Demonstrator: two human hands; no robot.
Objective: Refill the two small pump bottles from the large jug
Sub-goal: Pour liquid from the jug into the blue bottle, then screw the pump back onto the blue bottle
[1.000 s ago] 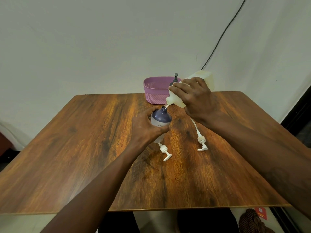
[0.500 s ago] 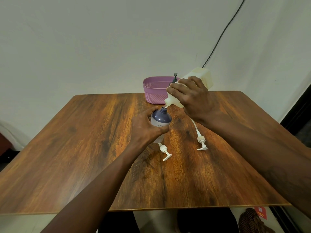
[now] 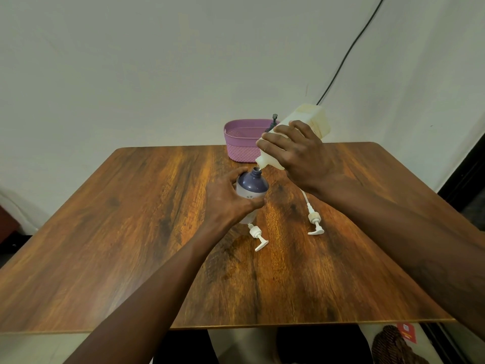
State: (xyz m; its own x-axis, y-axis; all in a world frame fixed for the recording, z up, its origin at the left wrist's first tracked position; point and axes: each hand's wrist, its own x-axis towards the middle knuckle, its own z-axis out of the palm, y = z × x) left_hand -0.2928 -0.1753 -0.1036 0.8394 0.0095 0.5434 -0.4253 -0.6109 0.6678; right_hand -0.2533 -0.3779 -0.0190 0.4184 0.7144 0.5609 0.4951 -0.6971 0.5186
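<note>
My left hand (image 3: 227, 203) grips a small bottle (image 3: 252, 185) with a dark blue top and white body, standing on the table with its neck uncapped. My right hand (image 3: 298, 155) holds the large cream jug (image 3: 311, 121) tilted steeply down, its spout touching the small bottle's mouth. Two white pump heads lie on the table: one (image 3: 258, 237) just in front of the bottle, the other (image 3: 314, 220) to its right. A second bottle's dark pump top (image 3: 274, 119) shows behind the jug, at the basket.
A purple basket (image 3: 239, 139) stands at the table's (image 3: 131, 232) far edge, just behind the jug. A black cable (image 3: 349, 51) runs down the wall behind it. A striped cloth (image 3: 393, 345) lies on the floor at the near right.
The jug's rear end has risen, so the jug tilts more steeply over the small bottle. My left hand and the bottle have stayed in place.
</note>
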